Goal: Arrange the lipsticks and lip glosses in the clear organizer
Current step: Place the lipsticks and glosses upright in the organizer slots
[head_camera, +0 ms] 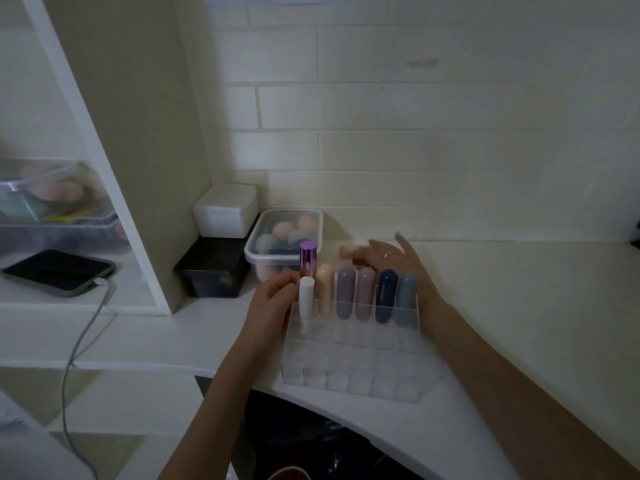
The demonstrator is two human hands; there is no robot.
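Your left hand (273, 299) is curled round a white tube (306, 303) w/ fingers & thumb, holding it upright at the left end of the clear organizer (349, 362), its lower end down in a slot of the 2nd row from the back. Right hand (398, 261) is behind the organizer's back row, fingers spread & loose, gripping nothing; a ring shows on one finger. It hovers over 2 loose capsule-shaped tubes on the worktop (519, 306), a peach one (347, 252) & a reddish one (360, 263) that's partly hidden by the fingers; can't tell if it touches them. Back row holds, left to right: a tall metallic purple tube (308, 259), a peach capsule (325, 289), a mauve-grey one (346, 292), a pink-lilac one (366, 293), a navy one (387, 295) & a grey-blue one (406, 297), all upright, side by side. Organizer sits near the worktop's curved front edge; its front rows are unfilled. Behind-left: a lidded clear tub of makeup sponges (284, 237), a white box (225, 209) stacked on a black box (213, 268). On the left shelf lies a phone (59, 271) w/ a cable (79, 341) plugged in.
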